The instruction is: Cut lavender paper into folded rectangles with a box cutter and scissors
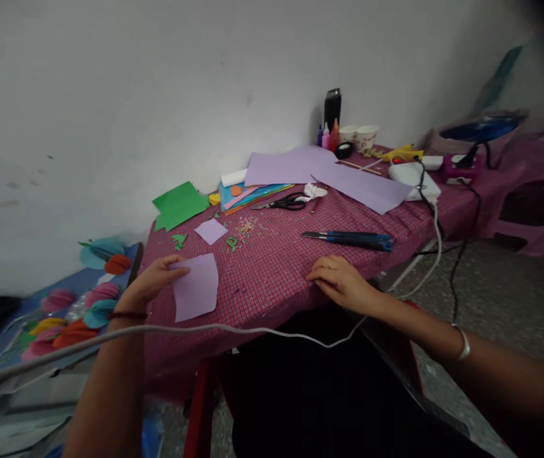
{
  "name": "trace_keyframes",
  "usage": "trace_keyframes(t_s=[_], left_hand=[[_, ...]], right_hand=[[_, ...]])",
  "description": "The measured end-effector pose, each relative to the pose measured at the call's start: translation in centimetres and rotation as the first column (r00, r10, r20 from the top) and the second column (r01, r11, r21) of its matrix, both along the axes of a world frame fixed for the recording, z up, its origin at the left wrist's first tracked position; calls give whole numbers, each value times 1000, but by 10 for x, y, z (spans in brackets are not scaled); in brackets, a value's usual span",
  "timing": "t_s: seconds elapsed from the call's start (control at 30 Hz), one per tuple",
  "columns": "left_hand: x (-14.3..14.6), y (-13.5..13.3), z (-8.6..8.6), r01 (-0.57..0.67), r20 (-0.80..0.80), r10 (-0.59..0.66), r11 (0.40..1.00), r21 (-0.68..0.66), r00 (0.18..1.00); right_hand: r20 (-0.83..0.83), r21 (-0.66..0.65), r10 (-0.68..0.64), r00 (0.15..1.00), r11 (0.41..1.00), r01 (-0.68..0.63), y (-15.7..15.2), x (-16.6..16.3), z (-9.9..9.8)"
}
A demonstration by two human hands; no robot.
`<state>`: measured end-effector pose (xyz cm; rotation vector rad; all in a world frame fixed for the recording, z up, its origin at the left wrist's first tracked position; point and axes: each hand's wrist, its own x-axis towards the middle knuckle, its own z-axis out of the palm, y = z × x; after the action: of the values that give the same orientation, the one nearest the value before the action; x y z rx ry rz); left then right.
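Note:
My left hand [160, 278] pinches the upper left edge of a lavender paper piece [197, 294] at the table's left front. The piece has an uneven right side. My right hand [340, 280] is by the front edge, its fingers curled and pressed together; what lies between them, if anything, is hidden. Beyond it rests a blue and black utility knife [360, 240] with its blade out to the left. A small lavender square [211, 231] lies behind the larger piece, beside paper shreds [245, 228]. Farther back are black-handled scissors [287, 202].
Large lavender sheets [291, 166] and green paper [181, 205] lie along the wall. Glue bottles [326, 136], paper cups [367, 136] and a black flask [333, 109] stand at the back. A white cable [233, 329] crosses in front of me. Paper balls [102, 296] sit at left.

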<state>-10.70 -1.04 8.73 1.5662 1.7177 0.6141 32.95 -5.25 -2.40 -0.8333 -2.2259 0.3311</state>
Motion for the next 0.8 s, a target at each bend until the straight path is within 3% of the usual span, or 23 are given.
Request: trace_keyframes(t_s=[0.1,0.2,0.33,0.47,0.6,0.7,0.73,0.8], left_hand=[[32,-8,14,-90,244,83,996,18,966],[76,-5,13,-132,431,123,991,-10,894],[132,6,-13,-122,599,106,992,-14,794],[170,2,-42,-48,652,140,987,-156,746],[189,-12,-58,3,644,140,977,-215,752],[186,-16,-62,-35,538,59,998,-54,841],[181,-17,-61,-75,468,35,995,67,883],[167,-22,-59,-134,321,21,933,333,947]], right_hand=[[4,6,-9,1000,1000,9,0,-1,2],[1,2,-7,1000,1000,7,-1,-2,5],[-36,-64,-30,999,998,28,-4,-1,7],[-156,-143,-102,982,987,80,-7,-3,13],[-113,-75,37,993,996,-45,-4,-12,23],[-105,-55,163,981,984,-169,1,-21,27],[-111,-74,180,977,979,-189,3,-24,27],[-113,-155,157,981,973,-173,6,-30,26]])
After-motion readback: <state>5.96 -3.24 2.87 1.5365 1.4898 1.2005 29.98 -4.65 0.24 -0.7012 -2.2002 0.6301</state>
